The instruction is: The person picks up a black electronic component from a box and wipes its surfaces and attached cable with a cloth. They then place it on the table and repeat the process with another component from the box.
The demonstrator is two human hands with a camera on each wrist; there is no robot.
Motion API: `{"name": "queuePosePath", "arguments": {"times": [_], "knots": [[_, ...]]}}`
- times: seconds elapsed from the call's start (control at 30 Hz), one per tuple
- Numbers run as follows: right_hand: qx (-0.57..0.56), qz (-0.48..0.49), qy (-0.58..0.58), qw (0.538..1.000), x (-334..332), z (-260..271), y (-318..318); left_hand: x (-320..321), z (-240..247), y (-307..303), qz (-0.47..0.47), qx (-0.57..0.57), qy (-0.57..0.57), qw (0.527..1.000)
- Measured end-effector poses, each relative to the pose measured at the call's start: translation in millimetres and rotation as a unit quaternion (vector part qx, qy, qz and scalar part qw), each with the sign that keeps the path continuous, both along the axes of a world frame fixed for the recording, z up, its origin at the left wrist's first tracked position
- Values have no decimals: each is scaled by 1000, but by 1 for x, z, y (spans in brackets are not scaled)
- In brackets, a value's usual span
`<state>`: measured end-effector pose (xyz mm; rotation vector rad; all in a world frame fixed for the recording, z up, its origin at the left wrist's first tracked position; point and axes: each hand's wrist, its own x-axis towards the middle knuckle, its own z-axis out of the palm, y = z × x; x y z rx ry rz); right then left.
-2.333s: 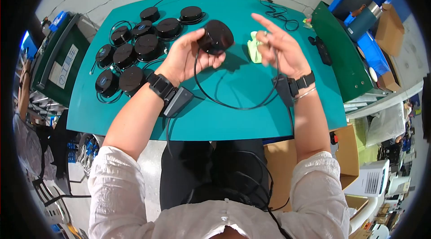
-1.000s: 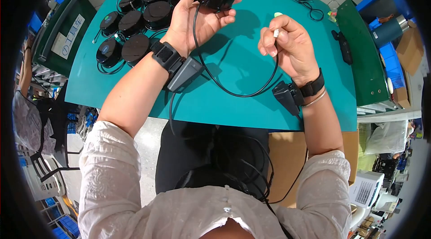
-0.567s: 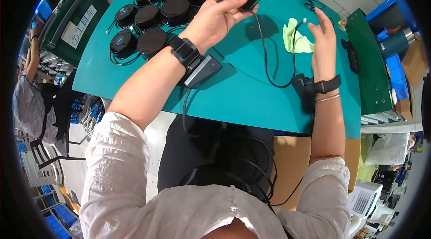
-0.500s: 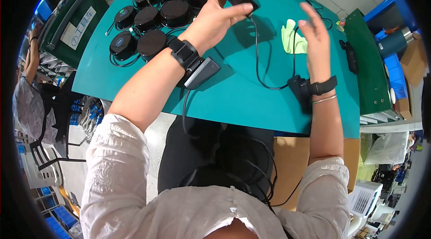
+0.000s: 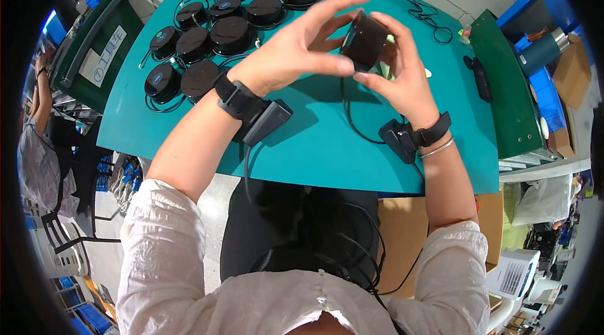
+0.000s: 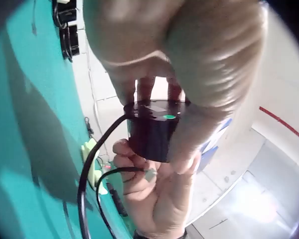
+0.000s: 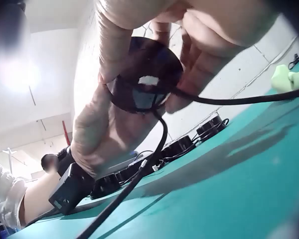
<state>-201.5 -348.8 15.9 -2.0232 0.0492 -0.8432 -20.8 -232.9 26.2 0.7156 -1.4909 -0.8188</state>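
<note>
A black round device (image 5: 365, 42) is held above the table between both hands, tilted on its side. The right hand (image 5: 406, 74) grips it from the right with curled fingers and thumb. On the other side the left hand (image 5: 296, 49) has its thumb and fingers around the device. In the left wrist view the device (image 6: 152, 132) shows a green spot on its face, and its cable (image 6: 82, 184) hangs in a loop. The cable's end lies against the right palm (image 6: 157, 204). The right wrist view shows a pale label on the device (image 7: 149, 64).
Several black round devices with cables stand on the left of the green table (image 5: 302, 152). A light green cloth (image 6: 91, 162) lies beyond the right hand. A coiled cable (image 5: 428, 17) and a black object (image 5: 479, 77) are at the right, beside a green cabinet (image 5: 506, 83).
The right hand has moved left and taken hold of the device, which the left hand held alone before. The device has moved right and lower in the head view.
</note>
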Motion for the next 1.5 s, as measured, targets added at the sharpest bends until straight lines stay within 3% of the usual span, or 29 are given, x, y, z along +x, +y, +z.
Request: {"name": "queuePosePath", "arguments": {"times": [0.07,0.1,0.17,0.23,0.37,0.5,0.57,0.6,0.63,0.7,0.73,0.8,0.83,0.9,0.93,0.97,1.03,1.1,1.17,1.27,1.37,1.5], "knots": [[-138,-51,-49,988,-2,9,4,1,9,5,4,45,54,998],[-139,-51,-48,988,-3,13,5,2,11,7,6,90,107,990],[-253,-83,-69,962,-5,18,7,6,12,8,21,103,61,993],[-283,-85,-56,954,-7,24,9,6,14,12,-3,180,33,983],[-322,-75,-45,942,-7,23,8,7,11,10,8,154,27,988],[-318,-53,-51,945,-6,20,7,8,11,11,-7,171,41,984],[-175,-83,-18,981,-5,18,7,13,4,5,12,179,72,981],[-187,-128,-21,974,-8,18,1,17,1,3,17,199,127,972],[-189,-130,-20,973,-10,17,-11,18,-2,-2,58,145,183,971],[-119,-245,-61,960,-19,14,-40,30,-5,-10,84,43,357,929],[-120,-246,-60,960,-25,12,-53,39,-2,-12,93,-23,381,920],[-57,-374,27,925,-37,9,-71,48,7,-7,204,-92,354,908],[-57,-373,26,926,-38,4,-74,50,10,-5,276,-124,325,896],[-134,-312,180,923,-34,5,-72,46,11,-2,289,-138,312,894],[-145,-280,252,915,-32,3,-69,45,7,-4,277,-106,258,919],[-147,-280,250,915,-30,-1,-65,41,8,-4,264,-72,203,940],[-238,-218,237,916,-27,-14,-61,25,3,-1,181,7,205,962],[-252,-202,259,910,-27,-12,-58,14,-3,-2,159,49,166,972],[-347,-137,242,896,-25,-14,-59,3,-6,-1,123,83,151,977],[-266,-71,294,915,-21,-9,-56,-4,-10,-2,103,120,138,978],[-333,-64,282,898,-18,-17,-64,-7,-11,-4,84,121,106,983],[-341,-103,267,895,-11,-13,-63,-7,-9,-6,75,133,96,984]]}}
